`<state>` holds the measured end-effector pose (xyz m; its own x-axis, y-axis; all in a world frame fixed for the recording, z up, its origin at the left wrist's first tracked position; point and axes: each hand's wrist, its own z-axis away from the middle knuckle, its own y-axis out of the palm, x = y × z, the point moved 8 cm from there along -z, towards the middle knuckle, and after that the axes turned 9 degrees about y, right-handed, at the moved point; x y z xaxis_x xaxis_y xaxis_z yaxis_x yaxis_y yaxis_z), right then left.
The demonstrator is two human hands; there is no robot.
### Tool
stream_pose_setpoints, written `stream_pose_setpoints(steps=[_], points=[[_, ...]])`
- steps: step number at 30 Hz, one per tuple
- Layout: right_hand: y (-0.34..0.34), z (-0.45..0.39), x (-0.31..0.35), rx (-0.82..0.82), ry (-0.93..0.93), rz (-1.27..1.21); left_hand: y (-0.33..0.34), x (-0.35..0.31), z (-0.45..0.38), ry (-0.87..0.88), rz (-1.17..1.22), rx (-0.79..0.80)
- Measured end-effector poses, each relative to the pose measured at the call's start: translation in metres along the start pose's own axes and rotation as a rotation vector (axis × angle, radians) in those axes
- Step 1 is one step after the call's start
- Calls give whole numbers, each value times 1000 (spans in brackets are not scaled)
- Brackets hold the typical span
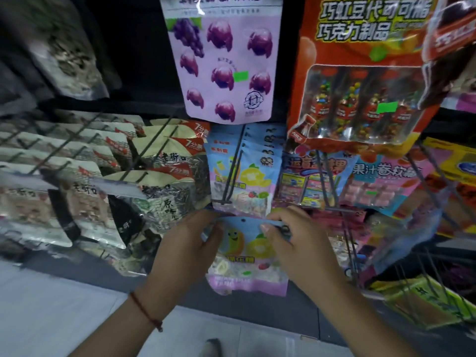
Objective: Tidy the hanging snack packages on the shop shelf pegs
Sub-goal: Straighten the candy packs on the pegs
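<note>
A light blue fruit-candy pouch (243,249) is held off the rack, low in the middle of the scene, just below and nearer than the peg (233,173) where a row of matching pouches (242,176) hangs. The left hand (190,243) is closed on its upper left edge, thumb across the front; the right hand (291,238) is pinched on the upper right corner, thumb on the face and fingers curled behind. Between the two grips the small hang hole (242,220) at the top centre is left exposed.

The pouch is judged light and limp: a thin glossy film that will sag, crinkle and slip under loose fingers, though little inside seems breakable. The sealed top band is the stiffest part, so it is best kept taut between both hands, one at each side of the hole, while the hole is fed onto the peg tip.

The rack is crowded. Sunflower-seed bags (154,181) hang to the left, a purple grape-candy bag (224,60) above, and an orange chocolate-bean card (360,81) to the upper right. Pale floor tiles (64,305) lie below. Free room around the peg tip is narrow.
</note>
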<state>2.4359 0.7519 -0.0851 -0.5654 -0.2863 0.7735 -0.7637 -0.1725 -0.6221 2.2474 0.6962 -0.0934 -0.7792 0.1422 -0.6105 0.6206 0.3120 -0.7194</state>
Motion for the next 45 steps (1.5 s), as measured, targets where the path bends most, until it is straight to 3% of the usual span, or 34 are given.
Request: stream_pose_setpoints(steps=[5, 15, 24, 30, 41, 45], points=[[25, -23, 15, 21, 15, -33, -20, 26, -9, -26, 18, -57], [30, -47, 10, -107, 155, -49, -11, 47, -53, 87, 39, 115], [30, -60, 9, -240, 215, 28, -1, 59, -85, 184, 132, 135], [35, -68, 14, -272, 259, 176, -3, 60, -97, 376, 18, 36], [40, -33, 17, -322, 298, 388, 8, 59, -50, 683, -195, 17], [40, -9, 0, -324, 308, 390, 35, 71, -24, 616, -319, 128]])
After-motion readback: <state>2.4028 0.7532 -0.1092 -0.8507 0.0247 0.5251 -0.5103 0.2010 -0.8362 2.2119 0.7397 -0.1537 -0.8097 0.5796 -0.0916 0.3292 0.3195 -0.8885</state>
